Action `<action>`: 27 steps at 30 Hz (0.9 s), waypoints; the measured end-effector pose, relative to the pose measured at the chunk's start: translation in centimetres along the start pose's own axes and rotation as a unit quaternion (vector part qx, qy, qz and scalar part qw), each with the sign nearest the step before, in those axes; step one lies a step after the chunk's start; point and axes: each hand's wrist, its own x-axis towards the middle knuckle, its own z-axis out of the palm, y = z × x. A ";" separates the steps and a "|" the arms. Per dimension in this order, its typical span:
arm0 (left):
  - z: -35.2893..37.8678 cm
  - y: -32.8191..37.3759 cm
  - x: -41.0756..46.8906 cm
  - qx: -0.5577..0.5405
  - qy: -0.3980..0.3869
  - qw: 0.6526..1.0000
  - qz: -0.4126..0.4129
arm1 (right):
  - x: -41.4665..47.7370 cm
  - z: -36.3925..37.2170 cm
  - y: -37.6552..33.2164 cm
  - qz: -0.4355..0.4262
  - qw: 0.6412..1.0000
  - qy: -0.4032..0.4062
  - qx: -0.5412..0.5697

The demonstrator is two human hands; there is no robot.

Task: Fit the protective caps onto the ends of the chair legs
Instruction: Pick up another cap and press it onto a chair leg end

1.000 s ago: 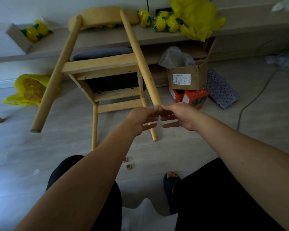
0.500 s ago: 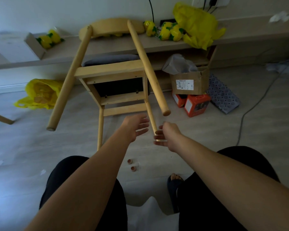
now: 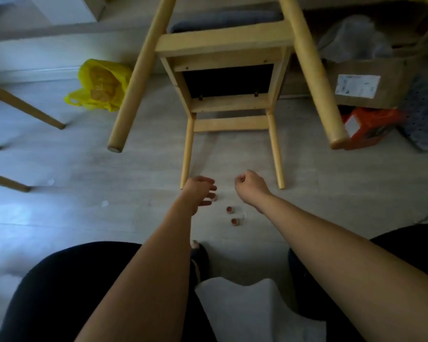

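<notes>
A light wooden chair (image 3: 223,40) lies tipped back, its four legs pointing toward me. The thick left leg end (image 3: 114,146) looks bare. On the thick right leg end (image 3: 339,142) there is an orange-tinted tip. Two thin legs (image 3: 187,154) reach the floor. Two small brown caps (image 3: 229,209) lie loose on the floor, and a third cap (image 3: 215,198) sits at the fingertips of my left hand (image 3: 199,191), which reaches down with spread fingers. My right hand (image 3: 250,186) hovers beside it, its fingers curled into a fist with nothing visible in it.
A yellow bag (image 3: 101,85) lies left of the chair. A cardboard box (image 3: 371,87) and an orange box (image 3: 368,127) stand at the right. Other furniture legs (image 3: 25,107) enter from the left. My knees and a white sheet (image 3: 252,312) fill the foreground.
Both hands left the thick right leg's end and dropped to the floor by the caps. The view tilted down and moved closer to the chair.
</notes>
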 end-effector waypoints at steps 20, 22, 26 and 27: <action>5.7 -12.2 17.1 0.220 -0.026 0.974 -0.051 | 13.8 14.8 13.5 -0.040 0.911 -0.142 -0.385; 5.8 -12.5 17.0 0.245 -0.038 0.967 -0.059 | 14.2 15.2 14.2 -0.059 0.906 -0.150 -0.390; 5.0 -12.1 17.1 0.251 -0.018 0.966 -0.066 | 15.1 15.4 13.6 -0.068 0.927 -0.146 -0.340; 4.6 -11.6 16.7 0.252 -0.019 0.966 -0.058 | 15.0 15.2 13.2 -0.054 0.938 -0.152 -0.308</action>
